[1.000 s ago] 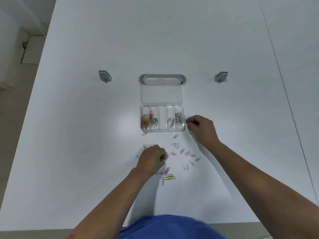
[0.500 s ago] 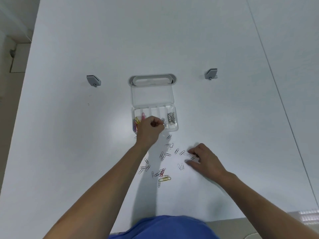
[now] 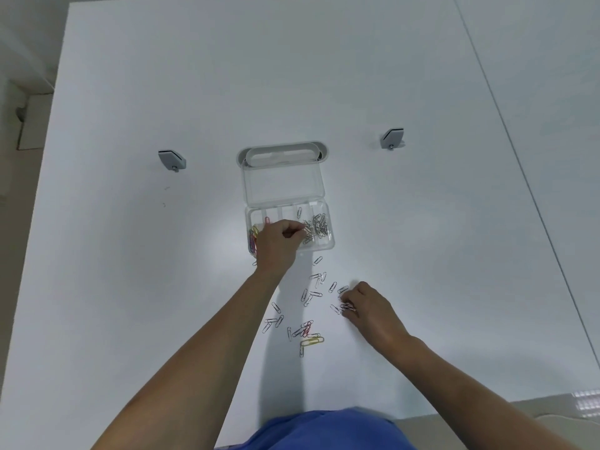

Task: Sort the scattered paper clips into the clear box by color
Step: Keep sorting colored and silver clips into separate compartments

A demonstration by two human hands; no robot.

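The clear box (image 3: 330, 246) lies mid-table with its lid (image 3: 282, 186) folded back. Coloured clips (image 3: 252, 239) fill its left compartment and silver clips (image 3: 320, 225) its right ones. My left hand (image 3: 278, 246) hovers over the box, fingertips pinched on a silver clip at the edge of the silver pile. My right hand (image 3: 371, 308) rests on the table nearer me, its fingers closed on silver clips (image 3: 346, 306). Several loose silver clips (image 3: 312, 293) lie between my hands, with a yellow clip (image 3: 312, 341) and a red clip (image 3: 307, 329) closer to me.
A grey cable slot (image 3: 282, 152) sits in the white table just behind the lid. Two small grey brackets (image 3: 172, 160) (image 3: 393, 138) stand left and right of it. The table's near edge runs past my blue shirt (image 3: 321, 430).
My left hand left the loose clips and moved up over the box. My right hand came back from the box's right corner to the scattered clips and closed on some.
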